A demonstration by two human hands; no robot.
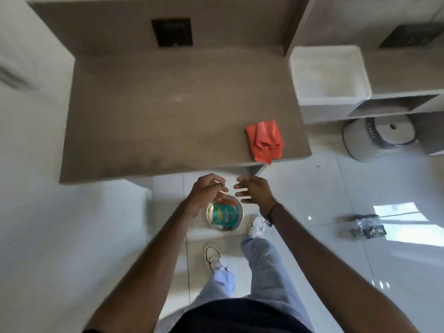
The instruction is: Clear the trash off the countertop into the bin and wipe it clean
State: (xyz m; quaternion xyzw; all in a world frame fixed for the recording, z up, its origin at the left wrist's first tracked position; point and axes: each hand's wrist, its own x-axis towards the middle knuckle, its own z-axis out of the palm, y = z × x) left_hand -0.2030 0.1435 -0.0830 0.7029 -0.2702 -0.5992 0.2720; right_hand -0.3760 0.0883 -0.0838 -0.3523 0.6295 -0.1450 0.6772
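Both arms out over bin (225,216) | L hand (206,192) grip curled, contents unclear | R hand (254,189) grip wide

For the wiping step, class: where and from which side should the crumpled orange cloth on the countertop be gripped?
Pinch the bunched middle folds of the crumpled orange cloth from above with the right hand; it lies flat near the beige countertop corner, nearest that hand.

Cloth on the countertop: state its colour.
The cloth is orange-red, plain; head view.

A matt stone-like countertop (168,111) bears an orange cloth (264,140); the shiny metal bin (241,213) stands on glossy floor tiles (312,212).
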